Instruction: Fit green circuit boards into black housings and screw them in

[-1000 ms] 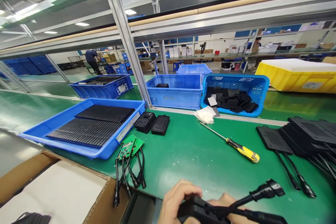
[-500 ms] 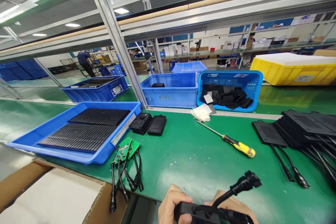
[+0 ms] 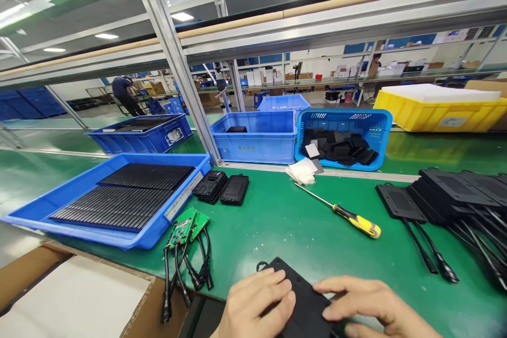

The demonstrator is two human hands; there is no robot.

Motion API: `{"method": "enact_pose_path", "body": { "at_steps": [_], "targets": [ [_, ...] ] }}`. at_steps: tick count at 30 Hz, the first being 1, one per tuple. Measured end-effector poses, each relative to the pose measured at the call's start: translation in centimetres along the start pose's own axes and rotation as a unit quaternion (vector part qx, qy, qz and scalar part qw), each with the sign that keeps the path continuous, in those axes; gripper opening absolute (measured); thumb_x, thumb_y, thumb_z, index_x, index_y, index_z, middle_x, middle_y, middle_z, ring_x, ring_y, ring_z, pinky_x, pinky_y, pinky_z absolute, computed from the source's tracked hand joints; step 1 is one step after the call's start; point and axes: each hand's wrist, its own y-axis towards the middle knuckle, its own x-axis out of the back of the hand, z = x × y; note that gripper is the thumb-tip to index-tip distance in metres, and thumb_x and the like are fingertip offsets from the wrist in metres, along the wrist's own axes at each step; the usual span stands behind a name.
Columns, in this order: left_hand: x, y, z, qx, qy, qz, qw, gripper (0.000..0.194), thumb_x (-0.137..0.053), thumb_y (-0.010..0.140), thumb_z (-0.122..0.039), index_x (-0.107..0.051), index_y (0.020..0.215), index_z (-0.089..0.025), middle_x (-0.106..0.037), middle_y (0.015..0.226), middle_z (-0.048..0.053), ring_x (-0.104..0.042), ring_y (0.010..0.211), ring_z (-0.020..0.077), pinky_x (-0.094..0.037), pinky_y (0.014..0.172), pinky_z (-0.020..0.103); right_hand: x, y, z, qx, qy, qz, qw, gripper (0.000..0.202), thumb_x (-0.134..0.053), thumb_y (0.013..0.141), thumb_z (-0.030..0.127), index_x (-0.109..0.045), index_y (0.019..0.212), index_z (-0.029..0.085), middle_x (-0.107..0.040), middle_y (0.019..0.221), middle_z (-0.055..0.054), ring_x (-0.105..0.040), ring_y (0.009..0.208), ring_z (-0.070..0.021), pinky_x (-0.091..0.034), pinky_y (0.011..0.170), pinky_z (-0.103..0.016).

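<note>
A flat black plastic case (image 3: 304,296) lies at the bench's near edge, its broad face up and a small loop at its top left corner. My left hand (image 3: 259,303) grips its left side, fingers bent over the face. On the right edge, my right hand (image 3: 364,303) holds it with fingertips on the face and side. The case's lower end is cut off by the frame, and its cables are mostly hidden. Beyond it on the green bench lies a yellow-and-black screwdriver (image 3: 358,220). Green circuit boards (image 3: 184,228) with black cables sit to the left.
A blue tray (image 3: 158,237) of black slatted parts stands left, near black case halves (image 3: 234,190). Behind are a blue bin (image 3: 257,148) and a blue basket (image 3: 343,163) of black pieces. Finished-looking cabled cases (image 3: 455,190) are stacked right. An open carton (image 3: 137,301) sits lower left.
The black case has turned from showing its cable end to lying broad face up. Its cables have swung down out of sight, and both hands have shifted onto its face and edges.
</note>
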Motion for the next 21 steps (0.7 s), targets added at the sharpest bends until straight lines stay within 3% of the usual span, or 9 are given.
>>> {"method": "enact_pose_path", "body": {
  "at_steps": [3, 6, 8, 10, 12, 14, 15, 18, 21],
  "targets": [
    [0.1, 1.5, -0.2, -0.107, 0.099, 0.100, 0.984, 0.042, -0.071, 0.080, -0.002, -0.074, 0.111, -0.029, -0.076, 0.103, 0.010, -0.072, 0.102, 0.0284, -0.054, 0.097, 0.039, 0.5, 0.0, 0.7, -0.009, -0.103, 0.060, 0.993, 0.018, -0.067, 0.086, 0.028, -0.069, 0.103, 0.030, -0.071, 0.121, -0.004, -0.070, 0.107, -0.0201, -0.056, 0.086, -0.022],
    [-1.5, 3.1, 0.1, -0.303, 0.252, 0.051, 0.918, 0.031, -0.065, 0.087, -0.005, -0.073, 0.112, -0.020, -0.079, 0.097, 0.009, -0.075, 0.094, 0.0241, -0.056, 0.093, 0.034, -1.0, 0.1, 0.8, 0.007, -0.244, 0.078, 0.967, 0.009, -0.063, 0.084, 0.017, -0.063, 0.091, 0.023, -0.070, 0.118, -0.011, -0.070, 0.103, -0.0213, -0.058, 0.079, -0.021],
    [-2.6, 4.0, 0.6, -0.378, 0.333, 0.009, 0.864, 0.025, -0.051, 0.096, -0.010, -0.073, 0.107, -0.014, -0.079, 0.099, 0.008, -0.074, 0.099, 0.0219, -0.054, 0.097, 0.034, -1.6, 0.4, 0.3, 0.006, -0.327, 0.066, 0.943, 0.020, -0.065, 0.081, 0.018, -0.062, 0.100, 0.021, -0.067, 0.120, -0.014, -0.068, 0.105, -0.0241, -0.058, 0.082, -0.027],
    [-3.2, 4.5, 1.2, -0.372, 0.375, 0.002, 0.849, 0.031, -0.043, 0.099, -0.012, -0.072, 0.110, -0.014, -0.076, 0.110, 0.011, -0.068, 0.112, 0.0247, -0.050, 0.102, 0.040, -0.8, 0.9, -0.7, -0.009, -0.399, 0.042, 0.916, 0.052, -0.070, 0.076, 0.024, -0.056, 0.126, 0.017, -0.063, 0.121, -0.018, -0.066, 0.105, -0.0274, -0.058, 0.086, -0.035],
    [-3.2, 4.6, 2.0, -0.334, 0.385, 0.017, 0.860, 0.029, -0.047, 0.098, -0.015, -0.069, 0.118, -0.016, -0.071, 0.120, 0.014, -0.060, 0.123, 0.0289, -0.047, 0.105, 0.049, 1.7, 1.7, -2.5, -0.073, -0.506, 0.002, 0.860, 0.071, -0.068, 0.080, 0.027, -0.043, 0.145, 0.018, -0.061, 0.119, -0.019, -0.065, 0.102, -0.0288, -0.057, 0.086, -0.040],
    [-2.8, 4.3, 3.0, -0.313, 0.384, 0.024, 0.868, 0.027, -0.055, 0.095, -0.016, -0.067, 0.119, -0.017, -0.069, 0.122, 0.016, -0.057, 0.127, 0.0306, -0.047, 0.105, 0.052, 5.2, 2.6, -4.9, -0.175, -0.623, -0.046, 0.761, 0.057, -0.055, 0.092, 0.032, -0.043, 0.147, 0.026, -0.061, 0.108, -0.018, -0.064, 0.091, -0.0284, -0.055, 0.079, -0.042],
    [-2.6, 4.1, 3.4, -0.308, 0.384, 0.029, 0.870, 0.027, -0.057, 0.094, -0.016, -0.067, 0.119, -0.017, -0.069, 0.122, 0.017, -0.057, 0.128, 0.0305, -0.048, 0.105, 0.051, 7.0, 2.9, -6.2, -0.216, -0.644, -0.065, 0.731, 0.053, -0.051, 0.094, 0.033, -0.045, 0.146, 0.024, -0.061, 0.100, -0.019, -0.064, 0.084, -0.0302, -0.054, 0.072, -0.043],
    [-2.2, 3.2, 4.6, -0.295, 0.390, 0.039, 0.872, 0.026, -0.058, 0.091, -0.014, -0.067, 0.116, -0.018, -0.068, 0.123, 0.017, -0.058, 0.127, 0.0297, -0.051, 0.103, 0.049, 11.0, 3.5, -10.2, -0.298, -0.666, -0.113, 0.674, 0.049, -0.043, 0.097, 0.032, -0.052, 0.141, 0.013, -0.059, 0.088, -0.024, -0.062, 0.075, -0.0349, -0.048, 0.058, -0.040],
    [-1.8, 2.6, 5.4, -0.292, 0.400, 0.047, 0.868, 0.024, -0.058, 0.092, -0.015, -0.067, 0.113, -0.019, -0.069, 0.122, 0.016, -0.060, 0.123, 0.0295, -0.052, 0.101, 0.050, 12.1, 3.6, -13.1, -0.337, -0.672, -0.137, 0.644, 0.047, -0.041, 0.097, 0.031, -0.056, 0.137, 0.014, -0.058, 0.088, -0.027, -0.062, 0.073, -0.0362, -0.043, 0.054, -0.035]
  ]
}}
